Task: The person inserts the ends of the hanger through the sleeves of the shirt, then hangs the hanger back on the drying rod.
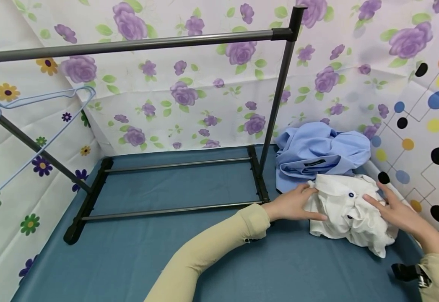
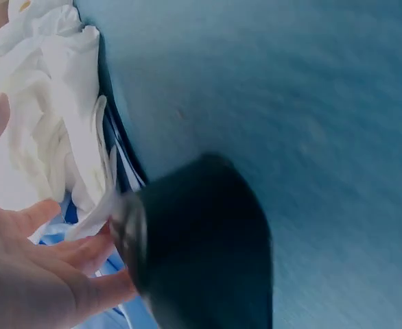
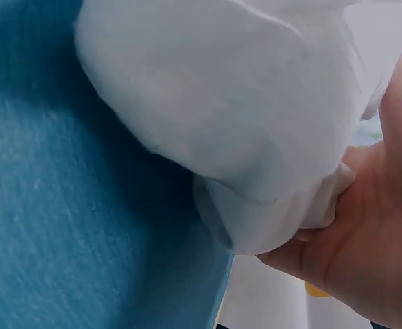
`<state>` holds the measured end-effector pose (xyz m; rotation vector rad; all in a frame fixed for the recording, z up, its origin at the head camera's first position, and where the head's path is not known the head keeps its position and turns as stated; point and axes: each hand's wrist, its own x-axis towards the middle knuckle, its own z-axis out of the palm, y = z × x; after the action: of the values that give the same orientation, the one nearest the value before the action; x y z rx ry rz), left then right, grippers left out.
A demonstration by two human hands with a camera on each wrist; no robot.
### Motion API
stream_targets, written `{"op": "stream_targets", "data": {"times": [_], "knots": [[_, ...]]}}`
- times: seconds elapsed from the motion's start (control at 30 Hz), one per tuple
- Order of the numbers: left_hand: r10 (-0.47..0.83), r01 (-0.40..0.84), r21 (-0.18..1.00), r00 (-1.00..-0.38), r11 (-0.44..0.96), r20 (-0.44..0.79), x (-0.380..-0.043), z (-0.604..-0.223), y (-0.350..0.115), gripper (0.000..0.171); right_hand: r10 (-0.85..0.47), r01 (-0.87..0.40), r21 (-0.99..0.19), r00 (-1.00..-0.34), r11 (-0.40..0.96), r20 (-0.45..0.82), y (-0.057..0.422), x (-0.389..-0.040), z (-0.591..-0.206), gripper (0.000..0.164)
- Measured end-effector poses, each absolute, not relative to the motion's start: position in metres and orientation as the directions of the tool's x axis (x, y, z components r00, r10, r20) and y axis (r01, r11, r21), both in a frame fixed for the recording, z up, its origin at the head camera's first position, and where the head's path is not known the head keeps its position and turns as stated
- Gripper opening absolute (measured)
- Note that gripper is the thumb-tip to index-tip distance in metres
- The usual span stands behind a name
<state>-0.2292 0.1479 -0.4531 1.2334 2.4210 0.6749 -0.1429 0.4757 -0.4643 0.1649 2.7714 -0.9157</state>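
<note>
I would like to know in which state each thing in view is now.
White shirt: crumpled in a heap, not hung.
Blue shirt: crumpled, heaped behind the white one.
Rack: standing, no clothes on the part shown.
Hangers: bare where visible.
Cloth: spread out, mostly flat.
Left hand: fingers spread, touching the white shirt.
Right hand: at the white shirt's right side; grip unclear.
</note>
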Motion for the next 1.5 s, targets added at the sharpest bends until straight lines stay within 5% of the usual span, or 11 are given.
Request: {"op": "stream_targets", "data": {"times": [0.23, 0.47, 0.77, 1.07, 1.5], "knots": [[0.84, 0.669, 0.57, -0.537, 0.477, -0.073, -0.225, -0.45, 0.15, 0.085, 0.048, 0.165, -0.573, -0.976, 0.803, -0.213, 0.466, -0.14, -0.46, 0.092], [0.901, 0.678, 0.678, -0.431, 0.283, 0.056, -0.224, -0.45, 0.15, 0.082, 0.037, 0.127, -0.61, -0.987, 0.782, -0.159, 0.45, -0.136, -0.454, 0.091], [0.93, 0.607, 0.785, -0.348, 0.123, 0.123, -0.216, -0.443, 0.144, 0.083, -0.075, -0.06, -0.657, -0.997, 0.751, 0.006, 0.423, -0.132, -0.445, 0.074], [0.916, 0.483, 0.874, -0.371, 0.052, 0.151, -0.216, -0.444, 0.128, 0.081, -0.131, -0.104, -0.55, -0.991, 0.829, -0.01, 0.392, -0.134, -0.428, 0.06], [0.87, 0.383, 0.913, -0.488, 0.14, 0.071, -0.21, -0.414, 0.077, 0.079, -0.293, -0.284, -0.581, -0.953, 0.763, 0.082, 0.342, -0.137, -0.395, 0.059]]}}
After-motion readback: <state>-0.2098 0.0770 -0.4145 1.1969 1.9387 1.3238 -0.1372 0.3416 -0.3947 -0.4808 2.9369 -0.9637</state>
